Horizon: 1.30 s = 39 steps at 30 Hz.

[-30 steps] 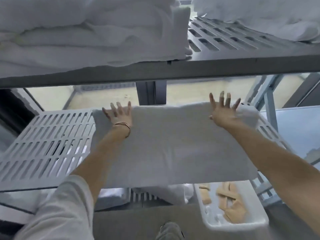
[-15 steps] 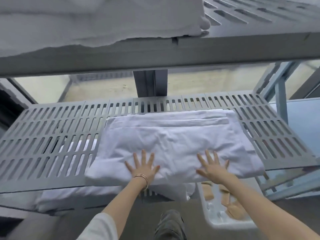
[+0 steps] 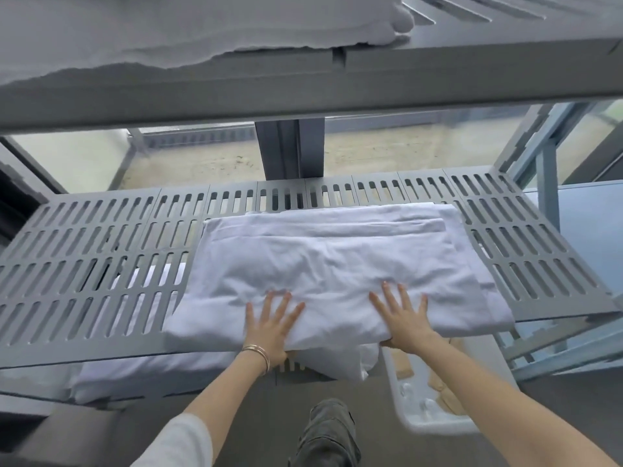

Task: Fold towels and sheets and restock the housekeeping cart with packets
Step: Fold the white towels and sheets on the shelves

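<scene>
Folded white sheet [image 3: 333, 264] flat on slotted grey shelf [image 3: 84, 261], near edge overhanging. Left hand [image 3: 269, 326] on near edge, fingers [image 3: 282, 306] straight, spread, pressing cloth. Right hand [image 3: 406, 321] just right of it, fingers splayed on top, thumb under edge. White tray [image 3: 409, 402] of tan packets [image 3: 445, 392] below right.

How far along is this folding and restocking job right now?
Done: a folded white sheet lies on the slatted middle shelf, with more linen stacked above. In hand: left hand and right hand press its near edge flat. Left: the packets in the white bin.
</scene>
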{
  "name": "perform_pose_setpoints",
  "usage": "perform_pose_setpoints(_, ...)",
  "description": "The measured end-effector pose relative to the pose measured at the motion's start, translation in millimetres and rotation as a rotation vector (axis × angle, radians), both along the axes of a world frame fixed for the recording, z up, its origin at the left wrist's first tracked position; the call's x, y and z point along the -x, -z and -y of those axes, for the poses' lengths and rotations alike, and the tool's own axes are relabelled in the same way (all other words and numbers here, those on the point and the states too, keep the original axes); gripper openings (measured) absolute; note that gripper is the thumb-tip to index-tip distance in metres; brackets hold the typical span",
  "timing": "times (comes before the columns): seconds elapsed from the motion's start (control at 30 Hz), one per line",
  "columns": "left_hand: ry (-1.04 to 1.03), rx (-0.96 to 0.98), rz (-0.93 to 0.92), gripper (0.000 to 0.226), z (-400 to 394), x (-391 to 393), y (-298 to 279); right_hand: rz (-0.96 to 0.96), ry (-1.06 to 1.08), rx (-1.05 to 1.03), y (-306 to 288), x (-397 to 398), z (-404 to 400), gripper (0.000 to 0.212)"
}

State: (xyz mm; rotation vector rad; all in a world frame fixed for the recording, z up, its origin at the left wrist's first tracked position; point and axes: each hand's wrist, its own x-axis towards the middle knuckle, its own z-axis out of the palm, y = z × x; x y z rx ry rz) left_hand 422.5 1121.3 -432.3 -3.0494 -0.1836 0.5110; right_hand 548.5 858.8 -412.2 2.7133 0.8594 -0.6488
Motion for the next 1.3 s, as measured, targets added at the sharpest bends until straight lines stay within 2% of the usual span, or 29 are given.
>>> perform_pose_setpoints(0.07, 0.016, -0.009, -0.009, 0.112, 0, 3, -5, 0.049, 0.009, 0.026, -2, 9, 0, 0.096)
perform_pose_setpoints(0.17, 0.053, -0.074, -0.025, 0.146, -14, 15, -7, 0.200, -0.053, -0.014, 4, 15, 10, 0.108)
perform_pose_setpoints(0.2, 0.050, -0.070, 0.013, 0.150, -22, 16, 0, 0.243, -0.083, -0.036, 10, 12, 18, 0.111)
perform_pose_setpoints(0.37, 0.040, -0.129, 0.073, 0.123, -27, 25, 5, 0.276, -0.103, -0.138, 12, 6, 34, 0.097)
perform_pose_setpoints(0.57, -0.022, -0.071, 0.024, 0.120, -48, 40, 4, 0.245, -0.025, -0.204, 3, 12, 35, 0.080)
perform_pose_setpoints(0.67, -0.075, 0.005, 0.015, 0.117, -38, 40, 3, 0.265, -0.008, -0.184, 3, 21, 23, 0.083)
perform_pose_setpoints(0.73, -0.075, 0.044, 0.008, 0.124, -16, 35, 3, 0.231, -0.023, -0.138, 2, 27, 13, 0.089)
perform_pose_setpoints(0.83, 0.057, 0.050, 0.081, 0.129, 32, 10, 0, 0.196, -0.084, -0.105, 12, 35, -6, 0.103)
perform_pose_setpoints(0.9, 0.145, 0.048, 0.111, 0.123, 61, -12, -3, 0.160, -0.094, -0.135, 19, 38, -19, 0.107)
perform_pose_setpoints(1.03, 0.322, 0.002, 0.138, 0.090, 71, -34, 1, 0.161, -0.148, -0.093, 15, 26, -3, 0.116)
perform_pose_setpoints(1.13, 0.496, -0.028, 0.186, 0.067, 39, -24, 4, 0.146, -0.090, -0.071, 4, 11, 38, 0.130)
perform_pose_setpoints(1.2, 0.531, -0.040, 0.258, 0.058, 8, -15, 3, 0.167, -0.081, -0.056, -2, 15, 58, 0.129)
perform_pose_setpoints(1.27, 0.492, -0.064, 0.258, 0.067, -26, -3, 1, 0.193, -0.170, -0.059, -3, 30, 62, 0.119)
perform_pose_setpoints(1.3, 0.436, -0.069, 0.223, 0.081, -40, 3, -3, 0.183, -0.210, -0.093, -5, 40, 57, 0.111)
